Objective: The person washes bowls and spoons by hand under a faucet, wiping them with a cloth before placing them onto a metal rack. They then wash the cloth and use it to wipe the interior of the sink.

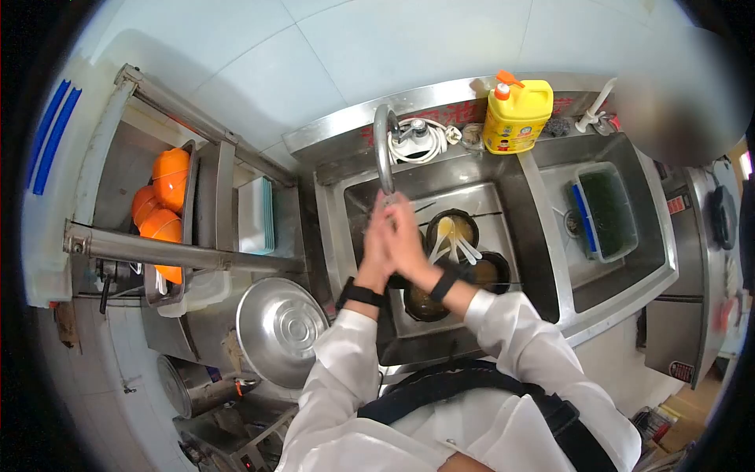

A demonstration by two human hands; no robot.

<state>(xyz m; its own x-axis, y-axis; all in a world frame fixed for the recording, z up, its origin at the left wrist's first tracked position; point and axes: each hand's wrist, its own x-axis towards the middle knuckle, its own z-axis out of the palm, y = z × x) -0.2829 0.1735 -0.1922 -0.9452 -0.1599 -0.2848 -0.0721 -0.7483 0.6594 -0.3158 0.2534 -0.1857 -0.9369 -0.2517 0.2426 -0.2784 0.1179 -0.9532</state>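
Observation:
Under the curved metal faucet [384, 149], my left hand [376, 244] and my right hand [407, 234] press against each other, palm to palm. Their fingers are stretched out toward the spout and slightly blurred; no object shows between them. Both wrists wear black bands. Below, in the large steel sink [503, 208], stand several dark bowls, among them an upper bowl [464, 224] and a lower bowl [425, 305] partly behind my right forearm. White spoons [456, 248] lean together in the bowls.
A yellow jug [517, 116] and a coiled white cable [425, 141] sit along the back ledge. The right basin holds a clear plastic tub [609, 212] with dark green contents. At left are a metal rack [189, 253] with orange bowls [163, 204] and a large metal lid [281, 332].

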